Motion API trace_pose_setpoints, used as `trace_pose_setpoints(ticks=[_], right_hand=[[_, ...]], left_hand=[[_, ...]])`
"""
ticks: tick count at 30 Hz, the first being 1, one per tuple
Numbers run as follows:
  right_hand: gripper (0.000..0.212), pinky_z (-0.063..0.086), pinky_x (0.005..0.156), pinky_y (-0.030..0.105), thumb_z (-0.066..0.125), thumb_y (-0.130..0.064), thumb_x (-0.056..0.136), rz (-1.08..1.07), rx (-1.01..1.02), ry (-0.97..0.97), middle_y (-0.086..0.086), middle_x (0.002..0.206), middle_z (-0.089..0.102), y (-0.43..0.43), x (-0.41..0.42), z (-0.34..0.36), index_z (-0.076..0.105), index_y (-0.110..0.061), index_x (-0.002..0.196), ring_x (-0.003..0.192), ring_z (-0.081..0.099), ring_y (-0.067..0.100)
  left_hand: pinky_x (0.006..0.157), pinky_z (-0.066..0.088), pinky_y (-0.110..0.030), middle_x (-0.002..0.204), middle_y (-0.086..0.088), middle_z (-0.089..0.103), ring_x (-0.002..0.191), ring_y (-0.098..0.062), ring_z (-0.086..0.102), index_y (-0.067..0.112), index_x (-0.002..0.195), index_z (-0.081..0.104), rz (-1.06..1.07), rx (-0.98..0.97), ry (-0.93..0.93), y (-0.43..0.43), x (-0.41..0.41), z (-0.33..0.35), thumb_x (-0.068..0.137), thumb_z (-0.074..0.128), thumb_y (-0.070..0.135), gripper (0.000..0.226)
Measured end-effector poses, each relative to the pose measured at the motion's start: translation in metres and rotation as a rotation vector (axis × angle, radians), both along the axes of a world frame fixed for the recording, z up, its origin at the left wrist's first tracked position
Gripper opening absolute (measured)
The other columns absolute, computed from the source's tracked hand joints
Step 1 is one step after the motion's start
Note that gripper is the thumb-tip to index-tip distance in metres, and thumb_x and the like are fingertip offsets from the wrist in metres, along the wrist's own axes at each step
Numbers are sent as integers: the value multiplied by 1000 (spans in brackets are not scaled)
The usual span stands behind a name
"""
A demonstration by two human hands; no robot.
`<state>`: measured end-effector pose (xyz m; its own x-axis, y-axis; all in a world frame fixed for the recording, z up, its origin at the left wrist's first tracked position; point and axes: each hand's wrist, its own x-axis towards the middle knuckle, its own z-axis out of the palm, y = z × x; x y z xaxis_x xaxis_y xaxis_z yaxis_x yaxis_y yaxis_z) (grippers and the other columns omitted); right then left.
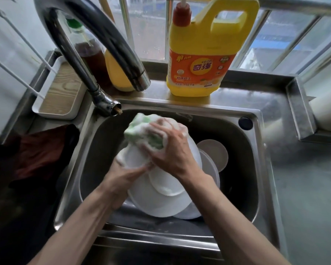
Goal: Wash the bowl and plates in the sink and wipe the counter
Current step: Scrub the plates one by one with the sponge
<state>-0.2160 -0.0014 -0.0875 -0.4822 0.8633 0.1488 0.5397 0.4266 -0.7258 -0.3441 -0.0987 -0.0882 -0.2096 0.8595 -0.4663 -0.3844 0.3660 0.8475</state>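
Over the steel sink (264, 159), the left hand (122, 178) grips a white plate (132, 158) while the right hand (173, 153) clamps a sudsy green sponge (141, 131) against it, above stacked plates (157, 204).

Dim daylight is coming through the window (147, 35) beyond the counter's (304, 178) far edge. Wide-angle distortion is bending the margins.

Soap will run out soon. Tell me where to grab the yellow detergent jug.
Take the loop handle at its upper right, reaching in from the front: the jug stands upright behind the sink, the opening facing you.
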Motion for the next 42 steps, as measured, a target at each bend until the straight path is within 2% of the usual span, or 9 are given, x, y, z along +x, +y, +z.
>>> trace_pose_setpoints(ticks=[3,6,9,13,20,27,33,40,42], right_hand=[[33,44,103,50,67,-50,90,-273,-98,1,-2,133,62,17,18,-10,74,-30,115,121,53,26],[27,45,105,48,76,-49,88,-425,-179,74,-8,128,58,22,36,-15,77,-28,105,118,47,22],[30,48,101,42,81,-44,86,-410,-158,118,-10,120,59,11,45,-16,74,-25,108,112,46,13],[22,46,95,30,80,-38,89,-384,-66,103,-9,123,59,-6,53,-21,80,-22,104,111,52,18],[19,49,90,43,76,-40,91,-176,50,12,-13,120,55,-38,54,-19,75,-46,108,100,53,18],[22,50,95,42,74,-38,88,-32,56,116,-7,127,63,-59,26,-13,77,-36,110,112,55,16],[30,43,106,48,81,-31,86,-114,152,38,7,139,62,-43,9,-11,76,-25,114,128,51,31],[44,48,103,53,84,-26,86,-361,165,244,-2,129,59,-44,4,-3,58,-33,120,120,55,24],[43,51,101,53,83,-24,87,-452,141,283,1,124,61,-44,3,-5,59,-26,123,114,56,27]], left_hand=[[77,62,-36,118,-21,73,103,-33,73,7,129,65,20,-8,-30,-7,1,1,76,86,1,58],[75,61,-36,120,-20,72,104,-32,73,7,131,65,69,-37,-81,-14,-1,3,83,74,2,49],[72,62,-33,119,-14,74,103,-28,74,11,134,63,165,-44,-129,-15,-4,4,88,71,14,46],[65,61,-27,112,-10,77,93,-17,76,12,131,64,265,-41,-165,-10,0,7,95,62,28,39],[77,62,-31,123,-14,73,106,-23,74,8,138,60,355,11,-146,-1,-7,5,99,62,23,42],[79,62,-33,122,-20,72,105,-28,74,7,132,64,258,76,-166,-2,-3,8,106,50,20,32],[80,62,-32,125,-20,71,105,-24,73,6,135,61,207,81,-193,-2,-9,15,105,49,19,35],[83,61,-34,128,-16,70,115,-28,70,10,138,60,170,49,-179,1,-12,21,100,58,27,42],[81,61,-32,126,-15,71,113,-26,71,10,136,61,162,52,-169,1,-12,22,98,60,27,41]])
